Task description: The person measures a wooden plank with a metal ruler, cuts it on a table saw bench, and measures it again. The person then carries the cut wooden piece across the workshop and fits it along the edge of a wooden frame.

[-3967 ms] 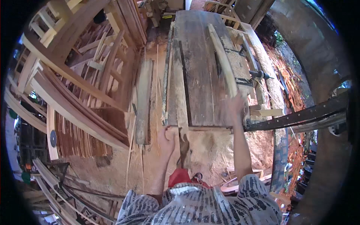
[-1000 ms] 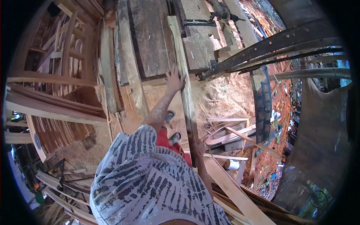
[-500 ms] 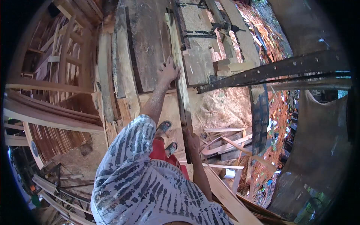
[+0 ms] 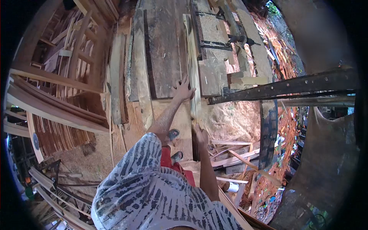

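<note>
A long, narrow wooden strip (image 4: 193, 71) lies along the right side of a wide plank bench top (image 4: 165, 50), its near end reaching past the bench edge towards my body. My left hand (image 4: 183, 90) rests on the strip and the bench's near edge, fingers spread. Closer to me, my right hand (image 4: 201, 137) is closed at the strip's overhanging part, the thumb side facing forward. Its fingers are partly hidden, and whether a small tool is also in it cannot be made out.
A dark metal beam with holes (image 4: 283, 85) juts in from the right near the bench. Loose timber offcuts (image 4: 237, 157) and a white can (image 4: 232, 187) lie at lower right. Wooden frames (image 4: 80, 50) stand at left. Sawdust covers the ground (image 4: 92, 159).
My right hand has slid forward along the strip, and my left hand has come back towards the bench's near edge. The view has shifted, so the scene sits further right.
</note>
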A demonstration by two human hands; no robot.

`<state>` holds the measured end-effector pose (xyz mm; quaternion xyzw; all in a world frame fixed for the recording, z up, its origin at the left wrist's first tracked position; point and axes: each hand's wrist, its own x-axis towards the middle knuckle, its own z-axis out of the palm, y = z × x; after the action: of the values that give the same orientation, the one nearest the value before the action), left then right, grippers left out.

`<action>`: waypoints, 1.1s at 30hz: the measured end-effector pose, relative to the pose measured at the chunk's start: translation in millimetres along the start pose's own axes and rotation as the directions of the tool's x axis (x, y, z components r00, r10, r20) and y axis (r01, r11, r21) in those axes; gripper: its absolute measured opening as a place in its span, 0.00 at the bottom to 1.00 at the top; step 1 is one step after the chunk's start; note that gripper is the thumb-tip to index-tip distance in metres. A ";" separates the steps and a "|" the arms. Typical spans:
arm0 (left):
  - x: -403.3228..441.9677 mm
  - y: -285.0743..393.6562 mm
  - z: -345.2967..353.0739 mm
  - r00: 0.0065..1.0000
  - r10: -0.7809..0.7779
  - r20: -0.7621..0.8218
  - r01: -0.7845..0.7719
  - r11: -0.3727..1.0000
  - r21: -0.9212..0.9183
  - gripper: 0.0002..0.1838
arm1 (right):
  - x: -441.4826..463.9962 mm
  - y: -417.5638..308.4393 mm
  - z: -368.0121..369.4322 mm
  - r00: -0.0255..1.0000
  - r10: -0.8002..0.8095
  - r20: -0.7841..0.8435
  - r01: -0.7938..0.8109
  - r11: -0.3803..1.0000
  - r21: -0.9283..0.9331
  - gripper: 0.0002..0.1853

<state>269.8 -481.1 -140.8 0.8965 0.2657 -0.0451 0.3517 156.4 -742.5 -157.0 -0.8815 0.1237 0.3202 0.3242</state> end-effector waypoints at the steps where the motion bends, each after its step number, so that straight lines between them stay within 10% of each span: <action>1: 0.2 4.1 -7.2 0.998 -0.046 0.040 0.044 0.998 0.041 0.50 | 2.3 -8.1 -2.6 0.999 0.041 0.032 -0.040 0.999 -0.023 0.50; 12: -50.4 0.7 58.9 0.944 -0.211 -0.252 0.107 0.922 -0.373 0.50 | -7.8 -57.3 -16.5 0.998 0.070 0.003 -0.069 0.993 -0.092 0.52; 21: -180.0 -34.9 98.8 0.973 -0.182 0.141 0.218 0.529 -0.820 0.36 | -17.8 -68.8 -22.5 0.999 0.001 -0.049 -0.004 0.999 -0.046 0.54; 33: -313.3 -47.3 144.4 0.862 -0.194 0.468 0.505 0.413 -0.758 0.38 | -317.8 287.1 -54.6 0.998 -0.012 -0.055 0.002 0.984 -0.180 0.39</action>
<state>-6.7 -686.1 -193.7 0.5020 0.3769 -0.1188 0.7693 -182.3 -992.6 -61.5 -0.9162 0.1001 0.3041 0.2409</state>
